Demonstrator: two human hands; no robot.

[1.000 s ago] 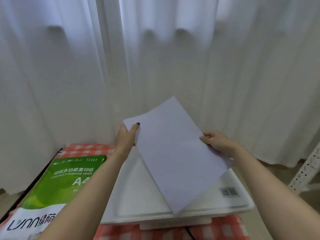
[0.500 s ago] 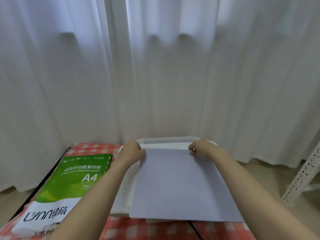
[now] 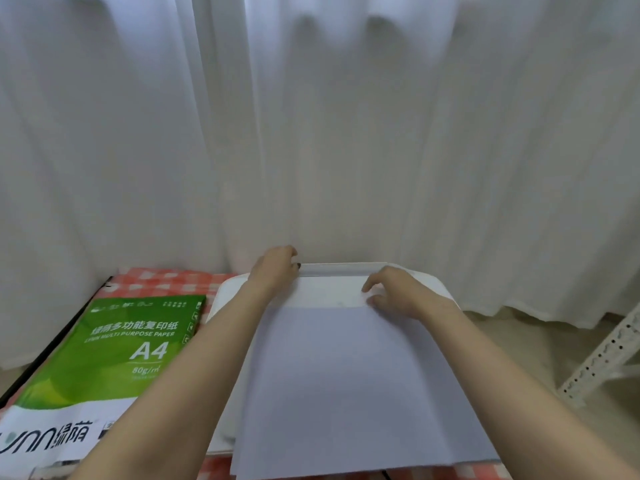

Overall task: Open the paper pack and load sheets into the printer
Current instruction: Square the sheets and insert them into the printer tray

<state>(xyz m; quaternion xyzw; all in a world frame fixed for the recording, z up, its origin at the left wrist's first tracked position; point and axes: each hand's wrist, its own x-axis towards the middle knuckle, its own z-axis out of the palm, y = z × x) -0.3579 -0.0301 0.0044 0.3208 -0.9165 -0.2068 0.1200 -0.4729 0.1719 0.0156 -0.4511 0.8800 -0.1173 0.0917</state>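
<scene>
A stack of white sheets [image 3: 349, 382] lies flat on top of the white printer [image 3: 227, 296], with its near edge hanging over the printer's front. My left hand [image 3: 275, 271] is at the printer's back left, fingers curled on the left end of the raised rear flap [image 3: 341, 268]. My right hand [image 3: 394, 289] rests on the printer top at the sheets' far right corner, fingers spread and thumb touching the paper. The green and white A4 paper pack [image 3: 104, 355] lies to the left of the printer.
A red-checked cloth [image 3: 166, 282] covers the table under the pack and printer. White curtains [image 3: 311, 133] hang close behind. At the right, off the table, stands a white perforated metal rack leg [image 3: 602, 355] on a beige floor.
The sheets were held up tilted, then laid flat on the printer. My left hand has left the paper and gone back to the rear flap. My right hand has loosened on the far corner.
</scene>
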